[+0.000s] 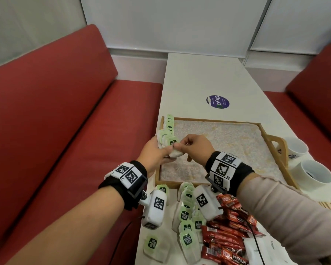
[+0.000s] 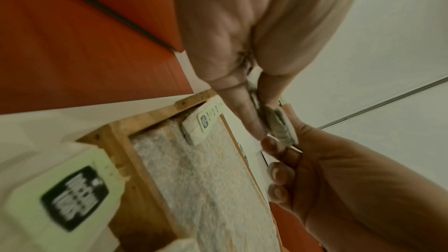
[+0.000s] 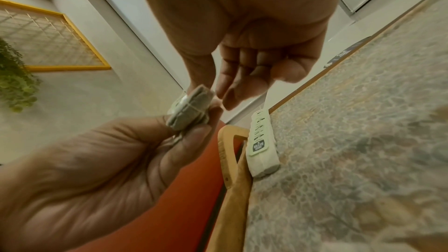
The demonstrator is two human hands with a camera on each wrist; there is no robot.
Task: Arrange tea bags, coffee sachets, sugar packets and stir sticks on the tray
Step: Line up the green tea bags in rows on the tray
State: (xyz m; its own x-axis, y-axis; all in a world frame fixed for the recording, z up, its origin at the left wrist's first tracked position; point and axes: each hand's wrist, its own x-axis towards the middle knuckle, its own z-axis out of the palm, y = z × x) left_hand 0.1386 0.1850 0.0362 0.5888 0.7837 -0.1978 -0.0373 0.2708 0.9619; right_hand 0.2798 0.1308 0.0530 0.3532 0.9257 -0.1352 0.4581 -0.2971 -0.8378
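Two hands: left hand and right hand together pinch a small stack of tea bags.
Nearer than grip: loose tea bags, red coffee sachets.
Below grip: tray.
Just beyond grip: tea-bag row along tray's left wall.

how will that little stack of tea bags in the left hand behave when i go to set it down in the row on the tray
Probably soft and light: the tea bag stack bulges in the left hand grip. Its layers look loose, so they may fan or slide apart once released. Leaning it against the row by the tray edge should keep it standing.
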